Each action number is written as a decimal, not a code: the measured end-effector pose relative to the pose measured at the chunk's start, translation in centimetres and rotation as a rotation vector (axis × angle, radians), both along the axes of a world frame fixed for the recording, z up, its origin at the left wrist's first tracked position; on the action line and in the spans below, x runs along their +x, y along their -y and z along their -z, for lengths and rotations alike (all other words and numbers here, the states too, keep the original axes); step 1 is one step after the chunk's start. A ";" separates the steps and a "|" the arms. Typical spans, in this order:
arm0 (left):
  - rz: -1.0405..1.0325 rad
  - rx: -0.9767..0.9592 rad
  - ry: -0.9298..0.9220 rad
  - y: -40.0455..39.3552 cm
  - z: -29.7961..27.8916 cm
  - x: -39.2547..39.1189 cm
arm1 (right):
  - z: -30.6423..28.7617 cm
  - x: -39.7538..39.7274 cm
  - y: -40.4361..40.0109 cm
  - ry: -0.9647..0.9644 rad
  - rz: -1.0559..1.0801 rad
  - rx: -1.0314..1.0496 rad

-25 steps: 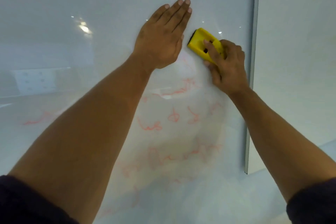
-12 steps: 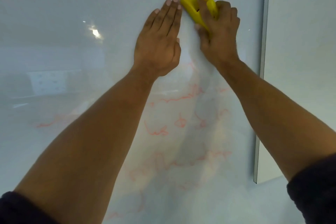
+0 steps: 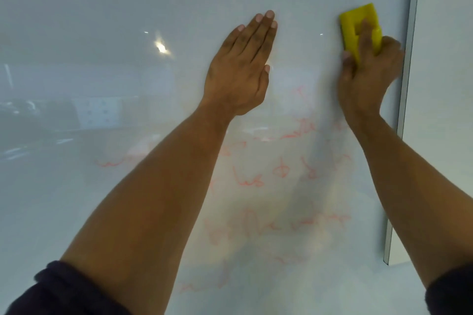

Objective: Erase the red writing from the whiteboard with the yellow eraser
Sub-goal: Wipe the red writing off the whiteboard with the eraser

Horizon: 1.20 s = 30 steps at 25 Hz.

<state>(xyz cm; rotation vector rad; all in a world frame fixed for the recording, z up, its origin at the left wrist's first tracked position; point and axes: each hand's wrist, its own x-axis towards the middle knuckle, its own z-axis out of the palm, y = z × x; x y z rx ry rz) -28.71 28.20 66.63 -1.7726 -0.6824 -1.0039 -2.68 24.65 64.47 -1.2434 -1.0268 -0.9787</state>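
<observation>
Head view, right hand (image 3: 368, 77) grip clamping yellow eraser (image 3: 358, 28) (long axis near-upright), left hand (image 3: 240, 69) flat on whiteboard (image 3: 102, 7)

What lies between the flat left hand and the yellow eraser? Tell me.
Head view: only bare whiteboard separates the left hand from the yellow eraser; the red writing sits lower.

The left hand (image 3: 240, 69) is in the middle of the frame, open and flat, with its fingers together and pointing up. The right hand (image 3: 368, 77), at the upper right, is closed in a grip (it looks a little blurred). Both forearms are bare, with dark sleeves at the lower corners.
</observation>
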 end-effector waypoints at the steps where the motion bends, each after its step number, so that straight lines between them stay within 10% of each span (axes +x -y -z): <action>1: 0.001 -0.003 0.001 0.0 0.1 0.0 | 1.2 -0.5 -0.4 0.087 0.018 -0.006; 4: -0.002 -0.003 0.017 -0.1 0.3 0.3 | 3.5 0.9 0.1 0.601 0.087 -0.033; 8: -0.006 0.014 0.042 -0.4 1.1 0.6 | 3.8 -0.1 -0.3 0.117 -0.024 0.020; 11: -0.012 0.017 0.040 -0.4 1.4 0.9 | 6.1 0.3 -0.1 0.679 0.079 -0.061; 15: -0.022 0.000 0.027 -0.3 1.5 1.0 | 5.6 -0.7 -0.1 0.129 -0.051 0.024; 18: -0.027 -0.006 0.013 -0.3 1.6 1.2 | 7.3 -1.1 -0.1 0.639 0.048 -0.041; 22: -0.013 -0.004 0.032 -0.2 2.9 1.8 | 6.3 -1.5 -0.2 0.085 -0.037 0.034; 26: 0.002 -0.012 0.069 -0.1 3.7 2.6 | 8.0 0.8 0.1 0.569 0.077 -0.024; 30: 0.009 0.007 0.073 -0.3 4.1 2.9 | 9.2 -0.8 0.0 0.187 -0.011 0.040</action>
